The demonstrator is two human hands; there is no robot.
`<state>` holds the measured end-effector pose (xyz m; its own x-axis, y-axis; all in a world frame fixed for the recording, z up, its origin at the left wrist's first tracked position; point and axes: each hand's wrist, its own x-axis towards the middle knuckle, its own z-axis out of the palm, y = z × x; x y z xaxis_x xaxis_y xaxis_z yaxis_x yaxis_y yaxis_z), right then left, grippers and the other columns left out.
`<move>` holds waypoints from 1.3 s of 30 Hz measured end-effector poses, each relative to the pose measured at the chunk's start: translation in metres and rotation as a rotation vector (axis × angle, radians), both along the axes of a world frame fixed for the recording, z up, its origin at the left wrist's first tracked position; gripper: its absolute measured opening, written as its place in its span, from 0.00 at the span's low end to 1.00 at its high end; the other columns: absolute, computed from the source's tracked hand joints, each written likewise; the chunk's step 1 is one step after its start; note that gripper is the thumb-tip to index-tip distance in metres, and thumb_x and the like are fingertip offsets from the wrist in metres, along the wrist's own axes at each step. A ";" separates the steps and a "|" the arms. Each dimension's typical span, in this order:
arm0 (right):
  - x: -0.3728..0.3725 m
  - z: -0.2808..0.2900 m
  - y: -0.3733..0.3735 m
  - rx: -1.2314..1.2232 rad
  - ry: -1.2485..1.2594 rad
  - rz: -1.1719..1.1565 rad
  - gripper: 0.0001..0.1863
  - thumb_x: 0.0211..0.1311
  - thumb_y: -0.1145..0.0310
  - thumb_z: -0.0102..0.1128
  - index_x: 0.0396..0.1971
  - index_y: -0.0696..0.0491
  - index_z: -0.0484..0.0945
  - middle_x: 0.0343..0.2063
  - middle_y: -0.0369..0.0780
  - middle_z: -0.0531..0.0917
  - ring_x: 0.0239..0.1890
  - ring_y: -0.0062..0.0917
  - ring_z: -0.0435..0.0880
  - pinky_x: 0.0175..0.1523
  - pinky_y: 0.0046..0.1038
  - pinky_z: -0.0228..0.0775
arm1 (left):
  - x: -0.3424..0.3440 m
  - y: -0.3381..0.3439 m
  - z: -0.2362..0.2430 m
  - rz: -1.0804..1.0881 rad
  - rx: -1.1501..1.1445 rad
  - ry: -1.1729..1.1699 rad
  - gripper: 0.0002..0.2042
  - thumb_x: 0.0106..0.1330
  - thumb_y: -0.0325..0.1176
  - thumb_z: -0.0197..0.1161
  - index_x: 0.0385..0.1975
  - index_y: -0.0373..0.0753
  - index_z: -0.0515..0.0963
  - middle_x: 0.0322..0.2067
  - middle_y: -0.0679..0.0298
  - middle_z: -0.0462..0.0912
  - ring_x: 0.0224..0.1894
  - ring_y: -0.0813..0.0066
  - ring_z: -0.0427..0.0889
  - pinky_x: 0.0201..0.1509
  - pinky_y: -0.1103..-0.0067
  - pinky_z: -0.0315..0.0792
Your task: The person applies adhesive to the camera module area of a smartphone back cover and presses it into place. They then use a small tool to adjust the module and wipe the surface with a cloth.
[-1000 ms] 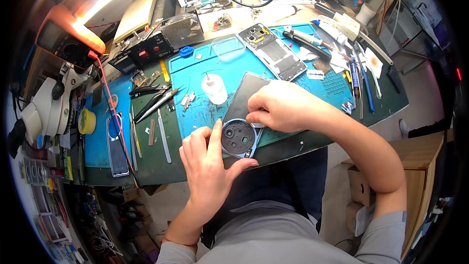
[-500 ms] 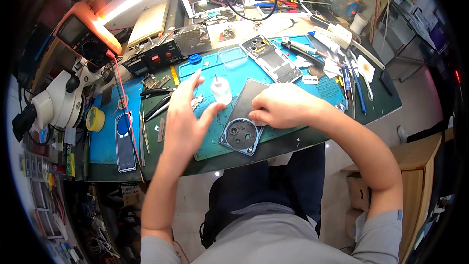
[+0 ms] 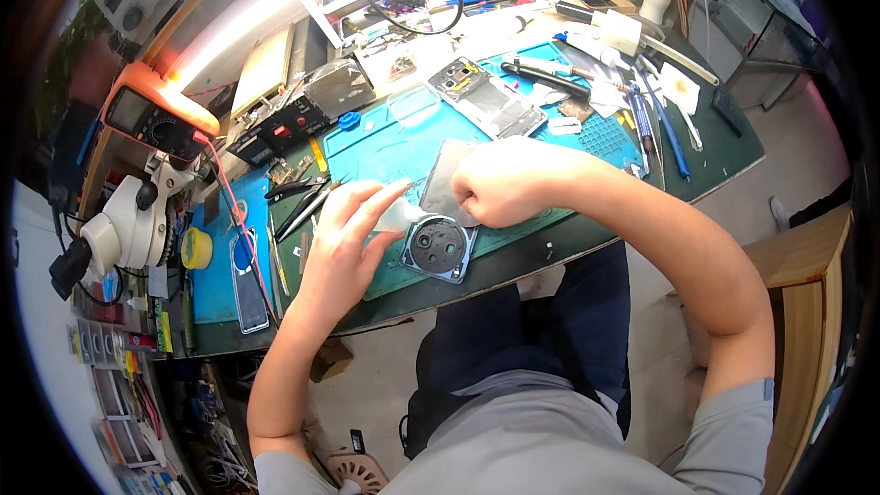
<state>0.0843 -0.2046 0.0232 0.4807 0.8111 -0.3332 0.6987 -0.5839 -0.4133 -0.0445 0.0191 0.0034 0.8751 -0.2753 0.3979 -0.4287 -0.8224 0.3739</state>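
On the mat in front of me lies a grey phone panel (image 3: pixel 444 185) with a round black camera section (image 3: pixel 438 244) in a blue-edged frame at its near end. My left hand (image 3: pixel 346 229) is closed around a small translucent squeeze bottle (image 3: pixel 398 215), which leans over towards the camera section; its tip is hard to make out. My right hand (image 3: pixel 502 185) is curled with knuckles up at the panel's right edge. Its fingertips are hidden, so whatever they pinch does not show.
Beyond the panel lies an opened phone (image 3: pixel 486 99). Pliers (image 3: pixel 302 202) and another phone frame (image 3: pixel 247 284) lie to the left, near an orange multimeter (image 3: pixel 158 119) and a white microscope (image 3: pixel 128 215). Screwdrivers (image 3: pixel 642 119) lie at the right.
My left hand, open beside the upright bottle before, has taken hold of it and tipped it towards the panel. My right hand stays at the panel's edge. The whole view has shifted and turned slightly.
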 end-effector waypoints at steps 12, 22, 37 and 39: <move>0.002 -0.008 -0.003 0.071 0.030 -0.005 0.14 0.62 0.66 0.55 0.38 0.56 0.88 0.36 0.51 0.89 0.44 0.46 0.88 0.50 0.43 0.78 | 0.008 -0.008 0.004 -0.135 0.181 -0.087 0.22 0.55 0.24 0.74 0.52 0.38 0.83 0.51 0.59 0.85 0.56 0.53 0.81 0.61 0.62 0.76; 0.000 -0.011 -0.004 0.091 0.008 -0.008 0.14 0.61 0.66 0.55 0.37 0.56 0.88 0.36 0.50 0.89 0.44 0.46 0.88 0.50 0.44 0.78 | 0.010 -0.012 0.004 -0.157 0.243 -0.139 0.23 0.53 0.23 0.73 0.53 0.37 0.82 0.50 0.59 0.84 0.55 0.55 0.81 0.59 0.63 0.76; -0.005 -0.003 -0.004 0.094 -0.069 -0.030 0.12 0.64 0.63 0.59 0.38 0.50 0.88 0.35 0.45 0.89 0.43 0.42 0.88 0.48 0.42 0.79 | 0.046 0.009 -0.040 0.038 -0.776 0.201 0.26 0.73 0.26 0.67 0.69 0.33 0.70 0.59 0.59 0.81 0.60 0.71 0.80 0.66 0.74 0.73; -0.007 -0.002 0.000 0.041 -0.095 -0.029 0.12 0.66 0.60 0.61 0.38 0.51 0.88 0.35 0.45 0.89 0.43 0.42 0.88 0.49 0.42 0.79 | 0.046 0.009 -0.038 0.071 -0.727 0.290 0.27 0.74 0.26 0.66 0.71 0.32 0.68 0.61 0.58 0.79 0.61 0.70 0.80 0.68 0.72 0.72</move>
<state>0.0775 -0.2046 0.0216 0.5319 0.8084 -0.2520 0.7191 -0.5884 -0.3698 0.0019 0.0281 -0.0349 0.9773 0.0268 0.2100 -0.1875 -0.3505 0.9176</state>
